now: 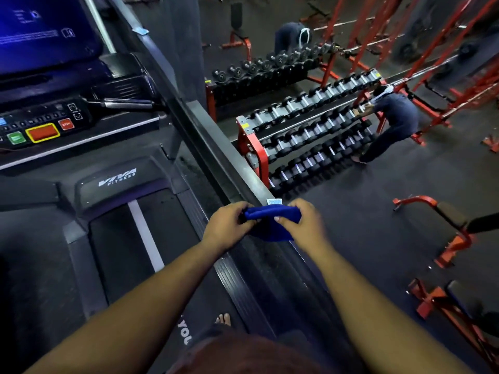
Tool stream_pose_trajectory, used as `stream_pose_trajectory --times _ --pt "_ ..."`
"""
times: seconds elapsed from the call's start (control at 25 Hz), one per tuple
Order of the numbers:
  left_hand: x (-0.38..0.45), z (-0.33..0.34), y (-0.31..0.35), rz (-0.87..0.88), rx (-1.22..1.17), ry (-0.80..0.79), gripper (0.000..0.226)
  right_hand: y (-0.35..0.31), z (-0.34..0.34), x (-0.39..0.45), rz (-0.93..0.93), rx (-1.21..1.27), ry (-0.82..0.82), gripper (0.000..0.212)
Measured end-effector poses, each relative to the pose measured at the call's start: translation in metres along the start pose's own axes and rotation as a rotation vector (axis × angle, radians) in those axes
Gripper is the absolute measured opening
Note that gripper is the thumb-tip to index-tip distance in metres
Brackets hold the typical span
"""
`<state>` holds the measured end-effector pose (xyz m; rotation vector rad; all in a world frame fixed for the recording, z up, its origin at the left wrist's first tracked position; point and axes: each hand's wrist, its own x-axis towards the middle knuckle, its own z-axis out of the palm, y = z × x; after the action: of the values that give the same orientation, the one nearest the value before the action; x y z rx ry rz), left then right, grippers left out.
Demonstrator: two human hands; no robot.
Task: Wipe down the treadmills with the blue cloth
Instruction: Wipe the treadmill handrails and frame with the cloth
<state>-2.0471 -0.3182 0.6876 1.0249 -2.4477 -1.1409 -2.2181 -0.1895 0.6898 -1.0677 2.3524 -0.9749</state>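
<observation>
Head view showed me the blue cloth (272,221) bunched between both hands above the treadmill's (151,225) right side rail (216,155); left hand (228,225) and right hand (303,225) each pinched an end, fingers curled.

the blue cloth (272,220), bunched and folded, hangs over the grey rail beside the treadmill (140,220), whose dark belt bears a white stripe below a lit console.
</observation>
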Motion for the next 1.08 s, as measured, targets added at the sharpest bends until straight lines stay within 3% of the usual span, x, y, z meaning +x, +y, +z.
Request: stream_pose_trajectory --times 0.16,0.28,0.4,0.56,0.76,0.88,0.96,1.08 --pt "0.018 -0.015 -0.012 -0.035 0.028 0.184 0.016 -0.035 0.019 0.05 -0.161 -0.089 0.027 0.029" --pt "0.026 -0.016 -0.031 -0.154 0.013 0.298 0.019 -0.073 0.044 0.088 -0.361 -0.242 0.021 0.037" --pt "0.036 0.001 -0.053 -0.292 0.012 0.379 0.024 -0.071 0.089 0.116 -0.373 -0.344 -0.15 0.054" --pt "0.045 0.045 -0.069 -0.421 -0.119 0.564 0.026 -0.029 0.133 0.129 -0.312 0.092 -0.361 0.063" --pt "0.076 0.114 -0.049 -0.401 -0.379 1.043 0.016 0.03 0.155 0.16 -0.586 0.397 -0.568 0.068" --pt "0.085 0.107 -0.02 -0.421 -0.491 0.991 0.043 0.056 0.136 0.149 -0.571 0.317 -0.617 0.078" --pt "0.093 0.096 -0.015 -0.501 -0.587 0.973 0.055 0.064 0.131 0.147 -0.573 0.405 -0.659 0.072" --pt "0.1 0.098 -0.006 -0.508 -0.81 1.011 0.037 0.059 0.13 0.14 -0.52 0.534 -0.723 0.077"
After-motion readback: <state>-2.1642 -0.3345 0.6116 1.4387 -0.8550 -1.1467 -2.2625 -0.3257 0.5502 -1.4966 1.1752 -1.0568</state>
